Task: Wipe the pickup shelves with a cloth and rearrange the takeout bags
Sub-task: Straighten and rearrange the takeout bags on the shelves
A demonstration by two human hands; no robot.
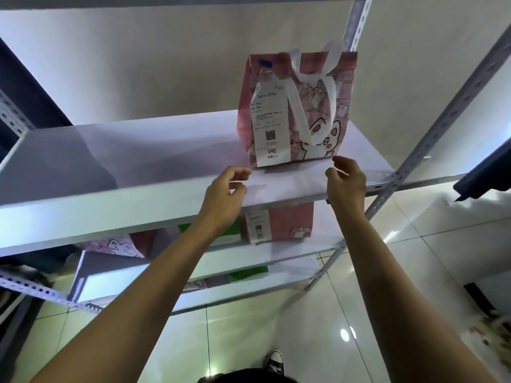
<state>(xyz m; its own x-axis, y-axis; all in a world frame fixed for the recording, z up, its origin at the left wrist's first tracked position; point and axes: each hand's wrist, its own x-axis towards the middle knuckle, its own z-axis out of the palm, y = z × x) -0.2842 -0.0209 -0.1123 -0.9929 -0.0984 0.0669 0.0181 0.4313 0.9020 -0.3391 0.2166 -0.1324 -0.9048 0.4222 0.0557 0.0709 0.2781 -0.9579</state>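
Below the pink takeout bag [297, 109], left hand [225, 193] and right hand [347, 182] hover loosely curled, empty; bag looks light, soft-sided — grip base corners.

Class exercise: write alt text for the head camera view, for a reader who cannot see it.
A pink cartoon-cat takeout bag with a white receipt numbered 046 stands on a white metal shelf. Both bare hands, left hand and right hand, reach toward its base with loosely curled fingers, holding nothing. More bags sit on lower shelves.
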